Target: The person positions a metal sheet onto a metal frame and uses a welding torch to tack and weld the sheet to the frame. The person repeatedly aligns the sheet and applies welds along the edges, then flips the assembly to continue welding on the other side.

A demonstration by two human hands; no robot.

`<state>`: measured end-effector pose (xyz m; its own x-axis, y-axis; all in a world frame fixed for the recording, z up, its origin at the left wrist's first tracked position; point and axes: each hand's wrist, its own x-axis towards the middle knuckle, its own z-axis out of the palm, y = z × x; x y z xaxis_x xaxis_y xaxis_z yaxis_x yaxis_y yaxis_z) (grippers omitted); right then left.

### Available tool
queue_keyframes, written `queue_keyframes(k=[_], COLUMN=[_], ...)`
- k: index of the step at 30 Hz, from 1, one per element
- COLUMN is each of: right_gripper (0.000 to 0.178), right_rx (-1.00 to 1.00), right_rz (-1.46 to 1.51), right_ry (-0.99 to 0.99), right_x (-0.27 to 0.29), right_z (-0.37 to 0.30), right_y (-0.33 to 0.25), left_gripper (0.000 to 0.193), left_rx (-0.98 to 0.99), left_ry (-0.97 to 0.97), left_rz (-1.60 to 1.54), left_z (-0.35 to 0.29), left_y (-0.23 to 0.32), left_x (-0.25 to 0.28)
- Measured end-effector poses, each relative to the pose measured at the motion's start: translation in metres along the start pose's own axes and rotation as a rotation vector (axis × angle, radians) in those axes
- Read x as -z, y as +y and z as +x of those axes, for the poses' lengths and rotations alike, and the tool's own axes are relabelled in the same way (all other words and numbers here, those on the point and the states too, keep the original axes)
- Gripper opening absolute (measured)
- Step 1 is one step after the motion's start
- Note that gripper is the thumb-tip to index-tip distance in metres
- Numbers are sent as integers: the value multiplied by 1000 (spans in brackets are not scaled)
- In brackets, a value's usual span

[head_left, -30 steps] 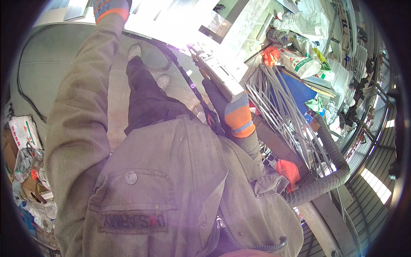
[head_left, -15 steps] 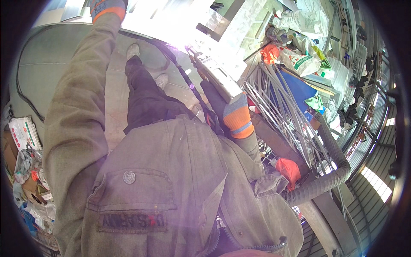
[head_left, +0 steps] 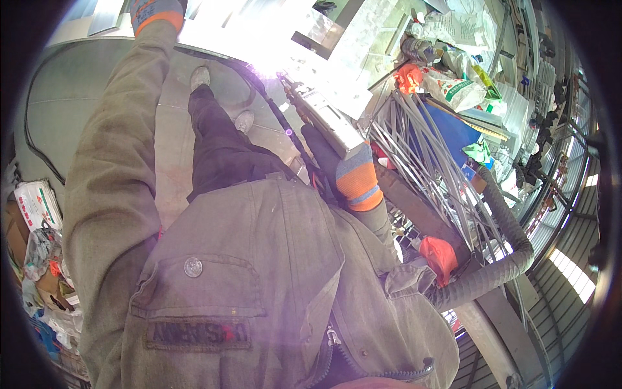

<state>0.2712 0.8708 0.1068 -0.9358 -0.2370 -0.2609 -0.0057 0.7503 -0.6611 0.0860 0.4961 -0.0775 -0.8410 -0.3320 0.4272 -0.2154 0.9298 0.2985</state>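
My right hand [head_left: 355, 170], in a grey glove with an orange cuff, is closed around a handheld welding gun [head_left: 329, 122]. The gun has a boxy silver body and a thin nozzle that points up and left. A glaring violet-white light burns just beyond the nozzle, at the edge of a bright work table [head_left: 233, 32]. Most of the grip is hidden behind the glove and the gun body. My left hand [head_left: 155, 14], gloved in grey and orange, reaches out over the far left part of the table. The upper frame edge cuts off its fingers.
A dark cable [head_left: 275, 107] runs under the table edge toward my right side. Thin metal strips [head_left: 421, 155] lean in a bundle at right, beside a ribbed grey hose [head_left: 502, 214]. Plastic bags [head_left: 460, 91] lie beyond. Boxes and scraps [head_left: 39, 204] are piled at left.
My left hand and forearm have shifted slightly left and up. The bright light has moved a little to the left. The welding gun in my right hand has shifted slightly left too.
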Motion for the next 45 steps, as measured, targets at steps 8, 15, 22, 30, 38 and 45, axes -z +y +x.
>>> queue_keyframes(k=[8,15,22,30,38,45], right_gripper=[32,34,38,29,25,44], right_rx=[-13,-24,-39,-278,-408,-99], right_rz=[-6,11,145,361,666,244], right_ry=[-10,-17,31,323,443,279], right_x=[1,1,11,49,70,23], right_z=[-5,-14,-24,34,201,309], right_y=[2,10,15,29,86,216], left_gripper=[24,20,44,37,37,44], left_rx=[33,-55,11,-87,-49,-16], left_ry=[-29,41,-172,-20,-68,-188], left_rz=[6,-29,-14,68,-3,-39], left_z=[1,-1,1,2,6,12], left_y=[5,-1,-10,-21,-20,-13], left_x=[5,0,-4,-28,-15,3])
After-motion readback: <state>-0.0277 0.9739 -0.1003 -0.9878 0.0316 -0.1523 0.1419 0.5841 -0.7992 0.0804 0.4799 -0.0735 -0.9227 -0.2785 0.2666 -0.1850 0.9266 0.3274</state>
